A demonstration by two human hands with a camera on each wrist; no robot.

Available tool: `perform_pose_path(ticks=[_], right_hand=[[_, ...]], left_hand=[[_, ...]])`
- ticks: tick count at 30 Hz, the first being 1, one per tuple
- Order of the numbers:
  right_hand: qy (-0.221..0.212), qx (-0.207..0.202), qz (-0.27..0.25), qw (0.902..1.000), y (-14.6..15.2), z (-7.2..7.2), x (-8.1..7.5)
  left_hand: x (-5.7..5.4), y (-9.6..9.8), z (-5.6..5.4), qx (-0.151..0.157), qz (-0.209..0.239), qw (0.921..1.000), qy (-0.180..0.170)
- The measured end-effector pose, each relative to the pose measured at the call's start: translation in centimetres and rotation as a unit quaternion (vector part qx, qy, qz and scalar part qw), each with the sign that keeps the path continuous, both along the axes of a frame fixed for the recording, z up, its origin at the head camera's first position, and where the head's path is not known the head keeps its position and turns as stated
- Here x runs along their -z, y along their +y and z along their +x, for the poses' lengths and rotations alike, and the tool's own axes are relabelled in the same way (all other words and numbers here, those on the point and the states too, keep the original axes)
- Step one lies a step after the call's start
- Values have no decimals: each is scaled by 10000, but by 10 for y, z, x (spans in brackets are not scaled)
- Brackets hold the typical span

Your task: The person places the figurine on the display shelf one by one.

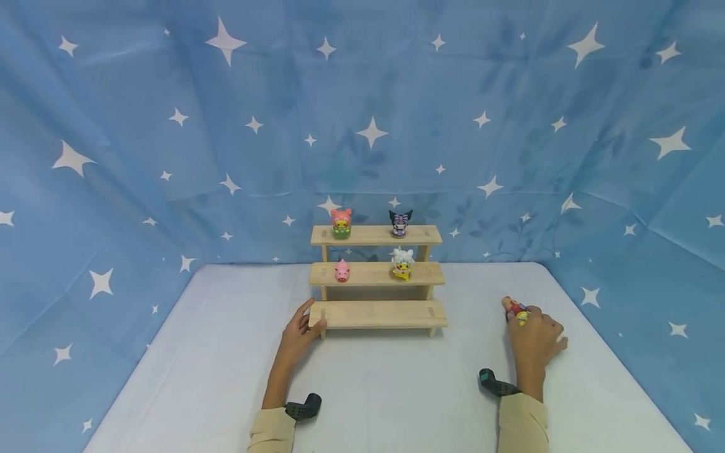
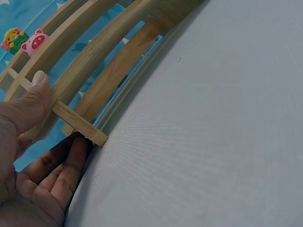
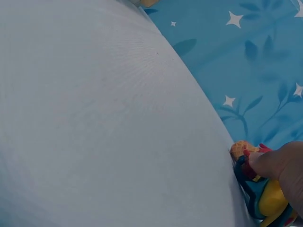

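A three-step wooden display stand (image 1: 377,314) rises in the middle of the table. At the left end of its lowest step my left hand (image 1: 298,336) holds on, the thumb (image 2: 40,90) over the step and the other fingers down by the foot. Far to the right, my right hand (image 1: 535,336) grips a colourful figurine (image 1: 514,308) close over the white table. Its waffle-patterned tip (image 3: 242,149) and its yellow and teal parts show in the right wrist view; the hand covers some of it.
On the top step stand a pink-and-green figurine (image 1: 342,225) and a purple-and-black one (image 1: 399,224). The middle step bears a pink pig (image 1: 342,271) and a white-and-yellow figurine (image 1: 402,264). A blue star-patterned curtain (image 1: 368,82) encloses the white table (image 1: 391,396) behind and at both sides.
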State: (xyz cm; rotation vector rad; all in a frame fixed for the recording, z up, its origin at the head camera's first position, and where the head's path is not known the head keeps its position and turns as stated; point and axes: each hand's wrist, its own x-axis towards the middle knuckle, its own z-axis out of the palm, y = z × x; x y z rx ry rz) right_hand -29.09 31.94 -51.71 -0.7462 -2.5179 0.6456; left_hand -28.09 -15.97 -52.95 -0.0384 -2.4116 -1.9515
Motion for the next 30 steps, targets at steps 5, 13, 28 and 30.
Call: perform_pose_path(ticks=[5, 13, 28, 30], right_hand=[[-7, -17, 37, 10000, 2, -1, 1], [45, 36, 108, 9999, 4, -3, 6], [-98, -411, -245, 9988, 5, -3, 2], [108, -439, -200, 9988, 3, -4, 0]], left_hand=[[-1, 2, 0, 5, -31, 10000, 39], [2, 1, 2, -23, -101, 9999, -18], [-5, 1, 7, 73, -69, 9999, 88], [-6, 1, 7, 51, -92, 9999, 82]])
